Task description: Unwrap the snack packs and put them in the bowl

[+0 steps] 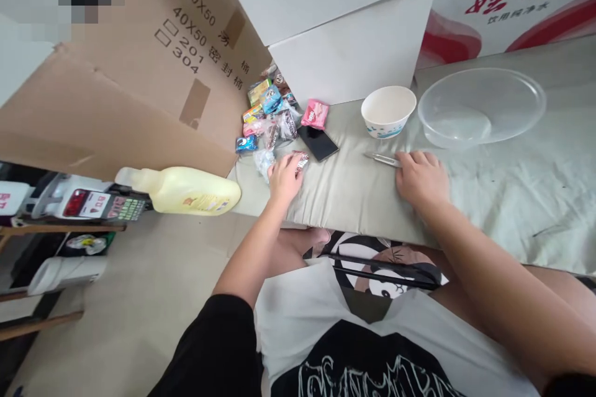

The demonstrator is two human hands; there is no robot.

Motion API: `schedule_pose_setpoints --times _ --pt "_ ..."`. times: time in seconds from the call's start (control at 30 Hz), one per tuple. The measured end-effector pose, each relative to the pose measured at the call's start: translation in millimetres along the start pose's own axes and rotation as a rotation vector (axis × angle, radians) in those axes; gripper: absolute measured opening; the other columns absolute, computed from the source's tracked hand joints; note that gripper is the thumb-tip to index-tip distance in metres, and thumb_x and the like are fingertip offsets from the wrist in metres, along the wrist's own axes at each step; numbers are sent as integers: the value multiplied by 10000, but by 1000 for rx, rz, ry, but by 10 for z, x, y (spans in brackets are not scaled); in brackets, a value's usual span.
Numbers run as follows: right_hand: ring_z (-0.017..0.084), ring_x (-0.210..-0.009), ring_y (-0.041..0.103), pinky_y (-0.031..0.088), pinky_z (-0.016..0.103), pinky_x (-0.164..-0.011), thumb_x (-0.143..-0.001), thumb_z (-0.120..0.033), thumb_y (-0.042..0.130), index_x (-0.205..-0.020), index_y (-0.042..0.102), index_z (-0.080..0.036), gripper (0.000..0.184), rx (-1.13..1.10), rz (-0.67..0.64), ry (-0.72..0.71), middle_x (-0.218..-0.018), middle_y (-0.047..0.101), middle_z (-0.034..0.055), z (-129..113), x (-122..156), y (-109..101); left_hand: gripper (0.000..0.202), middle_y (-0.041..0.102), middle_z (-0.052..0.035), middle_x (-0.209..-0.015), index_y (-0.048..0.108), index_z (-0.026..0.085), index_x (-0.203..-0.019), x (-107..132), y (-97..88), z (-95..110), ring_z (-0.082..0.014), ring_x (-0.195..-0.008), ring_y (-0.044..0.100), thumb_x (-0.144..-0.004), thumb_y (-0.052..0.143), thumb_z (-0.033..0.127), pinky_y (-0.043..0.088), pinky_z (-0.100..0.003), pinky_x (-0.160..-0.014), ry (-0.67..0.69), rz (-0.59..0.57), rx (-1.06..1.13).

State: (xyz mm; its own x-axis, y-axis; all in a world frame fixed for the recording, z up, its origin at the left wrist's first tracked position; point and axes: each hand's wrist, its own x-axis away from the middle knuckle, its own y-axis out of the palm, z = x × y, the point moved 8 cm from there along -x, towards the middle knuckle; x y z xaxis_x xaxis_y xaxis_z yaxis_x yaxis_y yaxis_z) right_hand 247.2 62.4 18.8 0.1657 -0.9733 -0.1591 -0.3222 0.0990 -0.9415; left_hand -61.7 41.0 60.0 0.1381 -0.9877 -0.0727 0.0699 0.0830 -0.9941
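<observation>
A creased, grey-green cloth covers the tabletop (pixel 512 198), backed by white boxes (pixel 354 43). Left, a brown carton (pixel 116 111), a wooden-framed rack (pixel 60 228) and smooth beige floor (pixel 153 298).

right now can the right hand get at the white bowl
Probably yes: nothing seems to stand between the right hand and the white bowl, though that hand seems to hold a metal tool.

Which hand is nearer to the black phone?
Left. The left hand is close to the phone, at its lower left; the right hand is farther, to its right, on a silver tool.
</observation>
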Motion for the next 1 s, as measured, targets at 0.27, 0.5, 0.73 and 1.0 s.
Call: schedule_pose_setpoints --times 0.27,0.5,0.73,1.0 --pt "222 -789 603 469 340 -670 -875 -261 500 -1109 653 -209 285 -642 -30 62 -958 654 86 99 44 -124 492 704 -87 -1294 588 218 -1333 105 -370 152 -239 -1189 678 -847 608 148 544 -409 -1053 120 252 567" --pt "135 -556 588 166 199 -372 -762 -497 720 -959 572 -221 370 -1596 -556 501 -797 627 15 -362 166 285 280 749 -72 -1206 671 242 -1106 395 -79 1254 -221 -1258 651 -892 556 102 533 -478 -1096 806 249 697" --pt "149 -603 676 298 196 -380 -717 -467 827 -938 638 -165 418 -1534 -686 334 -831 715 47 -473 99 348 205 684 -52 -1336 707 293 -1036 312 299 1209 -290 -1437 500 -925 585 170 445 -595 -1156 775 308 604" --pt "93 -434 453 238 237 -384 -800 -619 729 -845 595 -187 454 -1434 -705 438 -644 675 43 -407 145 541 604 401 -162 -1582 278 305 -1504 74 275 870 -305 -1482 440 -981 516 493 460 -508 -1155 372 259 994"
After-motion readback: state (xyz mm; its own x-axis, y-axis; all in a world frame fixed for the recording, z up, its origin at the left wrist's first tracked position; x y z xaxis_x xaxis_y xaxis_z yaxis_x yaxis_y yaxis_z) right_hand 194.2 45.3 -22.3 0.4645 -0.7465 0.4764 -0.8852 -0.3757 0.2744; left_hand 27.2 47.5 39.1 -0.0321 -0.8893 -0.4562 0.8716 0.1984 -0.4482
